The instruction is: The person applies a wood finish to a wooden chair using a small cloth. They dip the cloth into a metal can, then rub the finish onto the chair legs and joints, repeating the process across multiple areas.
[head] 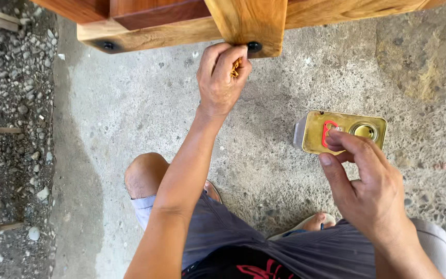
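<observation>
Grey shorts (243,243) and a bent knee (143,175) fill the near edge, above a concrete floor (130,103). Right hand (370,188) reaches to a flat rectangular metal can (344,132) standing on the floor at right; its brass-coloured top carries a red handle and a round open spout, and the fingertips (336,137) pinch that handle. Left hand (223,77), farther off, is clenched around a small orange-yellow object (236,67), pressed against a varnished wooden leg (249,23) near a black bolt head (254,47).
</observation>
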